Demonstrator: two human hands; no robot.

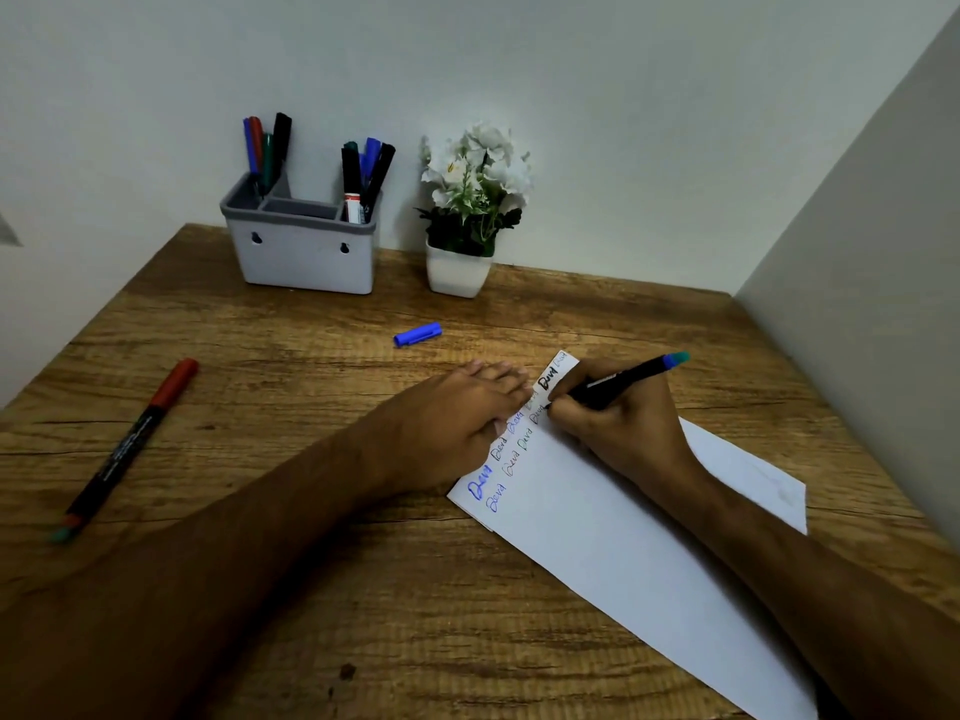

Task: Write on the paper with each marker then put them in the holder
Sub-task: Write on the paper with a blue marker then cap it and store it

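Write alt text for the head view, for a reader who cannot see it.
The right hand writes on paper with a marker while the left hand presses the sheet flat. A blue cap and red marker lie on the table.

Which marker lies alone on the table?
The red-capped marker, flat on the table's left side; the right hand holds another, and the rest stand in the holder.

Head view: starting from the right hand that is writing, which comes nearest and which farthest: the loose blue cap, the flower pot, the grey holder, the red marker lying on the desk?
From the right hand:
1. Blue cap, just beyond it, to its left.
2. Flower pot, farther back by the wall.
3. Grey holder, back left.
4. Red marker, far left on the desk.
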